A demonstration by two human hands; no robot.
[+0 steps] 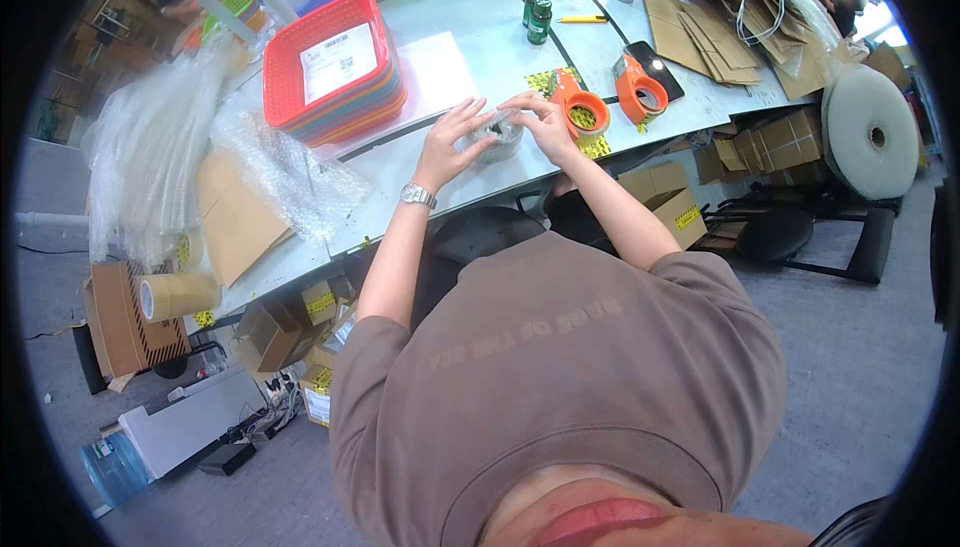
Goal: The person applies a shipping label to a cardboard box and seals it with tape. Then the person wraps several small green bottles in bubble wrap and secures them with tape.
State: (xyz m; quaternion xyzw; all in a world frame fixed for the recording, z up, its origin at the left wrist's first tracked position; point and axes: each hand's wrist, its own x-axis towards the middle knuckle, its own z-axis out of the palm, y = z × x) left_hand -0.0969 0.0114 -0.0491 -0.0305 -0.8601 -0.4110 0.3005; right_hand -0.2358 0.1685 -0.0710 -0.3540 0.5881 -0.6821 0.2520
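Note:
Between my two hands, near the front edge of the white table [420, 29], sits a short round bundle of clear bubble wrap [497, 145]. A dark spot shows in its top, and what lies inside is hidden. My left hand [452, 138], with a metal watch on the wrist, grips its left side, thumb toward the top. From the right, my right hand [546, 125] has bent fingers on its upper rim. Just right of that hand is an orange tape dispenser [581, 111]; a second orange dispenser [641, 89] lies farther right by a black phone [664, 74].
Stacked plastic baskets [334, 74] hold a printed sheet at left. Bubble wrap sheets [285, 164], flat cardboard [232, 217] and a tape roll [180, 296] line the left edge. Two green bottles [539, 21], a yellow cutter [583, 19] and folded cartons [701, 36] lie beyond.

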